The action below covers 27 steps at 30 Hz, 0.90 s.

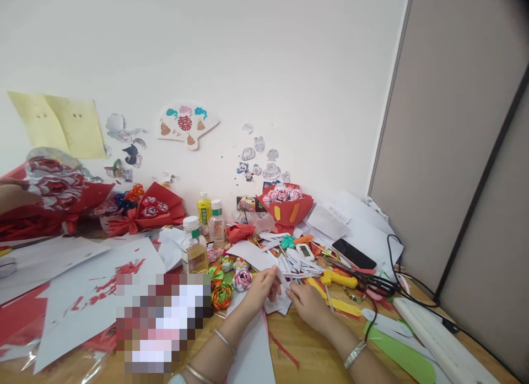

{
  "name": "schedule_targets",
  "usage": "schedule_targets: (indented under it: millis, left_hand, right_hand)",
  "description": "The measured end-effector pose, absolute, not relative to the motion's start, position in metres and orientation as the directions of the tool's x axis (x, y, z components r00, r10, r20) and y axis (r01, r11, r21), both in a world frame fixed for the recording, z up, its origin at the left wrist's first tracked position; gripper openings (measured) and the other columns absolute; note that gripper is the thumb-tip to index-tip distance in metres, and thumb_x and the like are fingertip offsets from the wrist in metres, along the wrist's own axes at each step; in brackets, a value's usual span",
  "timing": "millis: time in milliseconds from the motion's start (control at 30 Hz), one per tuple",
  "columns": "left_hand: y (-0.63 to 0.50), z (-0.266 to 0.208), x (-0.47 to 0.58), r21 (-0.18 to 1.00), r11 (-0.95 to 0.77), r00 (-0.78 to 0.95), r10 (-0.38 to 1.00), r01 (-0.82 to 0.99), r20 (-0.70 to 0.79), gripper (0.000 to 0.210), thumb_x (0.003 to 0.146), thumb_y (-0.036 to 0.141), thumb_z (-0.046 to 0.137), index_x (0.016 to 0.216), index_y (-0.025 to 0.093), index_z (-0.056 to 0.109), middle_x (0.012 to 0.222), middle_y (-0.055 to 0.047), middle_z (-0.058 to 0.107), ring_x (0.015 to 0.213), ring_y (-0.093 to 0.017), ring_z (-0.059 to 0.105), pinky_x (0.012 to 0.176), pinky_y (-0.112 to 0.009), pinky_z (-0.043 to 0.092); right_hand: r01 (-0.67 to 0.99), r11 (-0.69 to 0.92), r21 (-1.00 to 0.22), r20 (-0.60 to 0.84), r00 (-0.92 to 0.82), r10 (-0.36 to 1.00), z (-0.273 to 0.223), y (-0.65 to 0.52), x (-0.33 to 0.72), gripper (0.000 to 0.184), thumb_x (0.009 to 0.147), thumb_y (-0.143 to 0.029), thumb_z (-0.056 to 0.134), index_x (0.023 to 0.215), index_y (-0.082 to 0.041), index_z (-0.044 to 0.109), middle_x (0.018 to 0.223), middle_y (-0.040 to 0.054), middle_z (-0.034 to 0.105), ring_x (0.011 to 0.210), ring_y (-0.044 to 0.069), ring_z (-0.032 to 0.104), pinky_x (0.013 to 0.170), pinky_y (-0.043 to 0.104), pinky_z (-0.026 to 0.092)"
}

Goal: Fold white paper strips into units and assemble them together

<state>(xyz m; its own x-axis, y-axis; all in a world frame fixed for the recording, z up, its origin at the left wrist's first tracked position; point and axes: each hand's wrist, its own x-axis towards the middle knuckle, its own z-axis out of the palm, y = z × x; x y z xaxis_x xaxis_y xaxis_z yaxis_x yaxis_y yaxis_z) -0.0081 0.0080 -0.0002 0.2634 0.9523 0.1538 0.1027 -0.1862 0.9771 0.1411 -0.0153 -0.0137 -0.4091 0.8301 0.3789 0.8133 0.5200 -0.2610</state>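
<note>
My left hand (pixel 263 289) and my right hand (pixel 309 306) are close together over the near middle of the table. Between them runs a long piece of white paper (pixel 253 255), its far end slanting up and to the left. Fingers of both hands are closed on this paper. Beneath and around them lie more white sheets (pixel 253 348). Left of my left hand sit several folded paper flowers (pixel 222 295). Just beyond my hands is a pile of white paper strips (pixel 298 263). A yellow glue gun (pixel 339 278) lies to the right of my right hand.
Bottles (pixel 194 254) stand left of centre. Red bouquets (pixel 287 207) line the wall. A phone (pixel 354 254), black cables (pixel 382 287) and a white power strip (pixel 433 340) lie at the right. Another person's hand (pixel 14 194) touches a bouquet at far left.
</note>
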Motion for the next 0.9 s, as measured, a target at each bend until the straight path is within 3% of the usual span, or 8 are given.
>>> schedule_targets:
  millis: [100,200,300,667,900]
  left_hand:
    - [0.0063,-0.0049,-0.0062,0.947,-0.245,0.309,0.935,0.209,0.173,0.046,0.068,0.06,0.036,0.058,0.017,0.047,0.044,0.004,0.05,0.035,-0.008,0.041,0.039,-0.02,0.03]
    - [0.0052,-0.0097,-0.0058,0.867,-0.36,0.315,0.915,0.346,0.254,0.037,0.069,0.052,0.045,0.059,0.016,0.05,0.048,0.004,0.051,0.046,-0.01,0.046,0.045,-0.02,0.032]
    - [0.0035,-0.0102,-0.0052,0.836,-0.378,0.301,0.915,0.399,0.27,0.036,0.071,0.049,0.042,0.058,0.016,0.051,0.05,0.003,0.053,0.049,-0.011,0.047,0.047,-0.02,0.032]
    - [0.0016,-0.0046,-0.0001,0.951,-0.209,0.249,0.957,0.228,0.151,0.02,0.068,0.029,0.039,0.068,0.015,0.053,0.047,0.005,0.05,0.04,-0.009,0.042,0.041,-0.02,0.03]
    - [0.0039,-0.0093,-0.002,0.985,-0.127,0.248,0.964,0.119,0.094,0.022,0.066,0.029,0.037,0.073,0.015,0.053,0.043,0.005,0.048,0.034,-0.01,0.041,0.036,-0.021,0.028]
  right_hand:
    - [0.802,0.539,-0.258,0.379,-0.429,0.82,-0.0149,-0.0153,0.1419,0.033,0.088,-0.028,0.03,0.071,-0.016,0.055,0.067,0.003,0.062,0.061,0.013,0.053,0.052,0.022,0.025]
    - [0.824,0.54,-0.172,0.375,-0.452,0.809,-0.015,-0.0166,0.1416,0.029,0.086,-0.028,0.033,0.074,-0.016,0.057,0.07,0.0042,0.063,0.063,0.014,0.055,0.053,0.023,0.026]
    - [0.842,0.534,-0.08,0.388,-0.467,0.794,-0.014,-0.0179,0.1411,0.028,0.085,-0.028,0.035,0.074,-0.017,0.058,0.071,0.0046,0.064,0.064,0.015,0.056,0.054,0.024,0.026]
    - [0.844,0.537,-0.017,0.416,-0.482,0.771,-0.0112,-0.0199,0.1399,0.027,0.085,-0.024,0.034,0.073,-0.018,0.058,0.069,0.0034,0.064,0.063,0.015,0.056,0.054,0.024,0.027]
    - [0.867,0.495,-0.059,0.422,-0.428,0.799,-0.0075,-0.0214,0.1397,0.025,0.085,-0.029,0.035,0.078,-0.018,0.057,0.071,0.0036,0.065,0.063,0.016,0.057,0.052,0.024,0.026]
